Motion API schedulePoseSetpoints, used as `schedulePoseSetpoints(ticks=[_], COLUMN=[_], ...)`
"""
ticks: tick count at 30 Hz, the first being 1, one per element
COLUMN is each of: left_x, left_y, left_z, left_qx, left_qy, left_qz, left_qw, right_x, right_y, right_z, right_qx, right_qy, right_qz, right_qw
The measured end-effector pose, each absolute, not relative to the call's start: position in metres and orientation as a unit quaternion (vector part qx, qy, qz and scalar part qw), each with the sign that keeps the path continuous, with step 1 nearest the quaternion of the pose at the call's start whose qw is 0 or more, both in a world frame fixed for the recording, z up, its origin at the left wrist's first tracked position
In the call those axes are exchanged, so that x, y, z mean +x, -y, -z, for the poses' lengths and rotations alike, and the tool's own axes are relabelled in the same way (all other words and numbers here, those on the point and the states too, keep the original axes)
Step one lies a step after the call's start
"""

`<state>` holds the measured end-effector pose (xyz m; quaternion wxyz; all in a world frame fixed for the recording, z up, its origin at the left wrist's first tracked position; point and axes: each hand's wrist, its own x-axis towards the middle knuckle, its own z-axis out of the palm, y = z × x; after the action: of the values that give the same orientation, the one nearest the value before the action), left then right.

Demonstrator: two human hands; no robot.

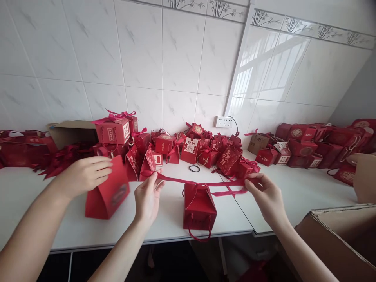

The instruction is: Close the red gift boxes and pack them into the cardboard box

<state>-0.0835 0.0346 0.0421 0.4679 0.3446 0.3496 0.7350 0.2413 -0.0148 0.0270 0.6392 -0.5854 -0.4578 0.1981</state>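
A red gift box with a peaked top and rope handles stands near the table's front edge, between my hands. A dark pink ribbon stretches across its top. My left hand pinches one end of this ribbon to the left of the box. On the right, my right hand is closed on the other end, where a loose length of ribbon hangs back toward the box. Both hands are apart from the box itself.
At left, another person's hand is at a red peaked box. Several red boxes line the wall, along with a black ring. A cardboard box occupies the lower right; a power socket is on the wall.
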Motion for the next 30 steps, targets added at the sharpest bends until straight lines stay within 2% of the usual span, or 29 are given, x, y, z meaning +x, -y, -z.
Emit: schedulePoseSetpoints(ticks=[1,3,6,12,14,16,19,20,22,25,30], left_x=[-0.106,-0.148,-0.177,-0.115,-0.103,-0.1,-0.092,-0.086,-0.068,-0.044,-0.034], left_y=[-0.039,-0.049,-0.058,-0.034,-0.024,-0.016,-0.013,-0.014,-0.02,-0.035,-0.05], left_z=[-0.054,-0.077,-0.085,0.009,0.026,0.021,-0.013,-0.023,-0.036,-0.03,-0.002], left_qx=[0.356,0.477,0.496,0.485,0.542,0.632,0.704,0.725,0.766,0.763,0.673], left_qy=[-0.365,-0.471,-0.497,-0.526,-0.592,-0.624,-0.603,-0.585,-0.539,-0.475,-0.352], left_qz=[-0.725,-0.572,-0.545,-0.516,-0.426,-0.331,-0.35,-0.342,-0.285,-0.204,-0.218], left_qw=[0.463,0.473,0.458,0.47,0.416,0.32,0.135,0.121,0.205,0.388,0.613], right_x=[0.246,0.252,0.258,0.27,0.279,0.285,0.28,0.273,0.253,0.222,0.202], right_y=[0.016,0.019,0.024,0.032,0.035,0.037,0.033,0.029,0.018,-0.001,-0.012], right_z=[-0.023,-0.016,-0.009,0.007,0.015,0.02,0.013,0.007,-0.002,-0.007,0.004], right_qx=[-0.587,-0.592,-0.608,-0.648,-0.667,-0.705,-0.732,-0.715,-0.649,-0.577,-0.502], right_qy=[0.46,0.464,0.465,0.47,0.493,0.519,0.564,0.586,0.639,0.639,0.547], right_qz=[-0.201,-0.211,-0.226,-0.28,-0.301,-0.274,-0.146,-0.12,-0.153,-0.323,-0.552], right_qw=[0.635,0.625,0.603,0.53,0.47,0.397,0.353,0.362,0.383,0.393,0.38])
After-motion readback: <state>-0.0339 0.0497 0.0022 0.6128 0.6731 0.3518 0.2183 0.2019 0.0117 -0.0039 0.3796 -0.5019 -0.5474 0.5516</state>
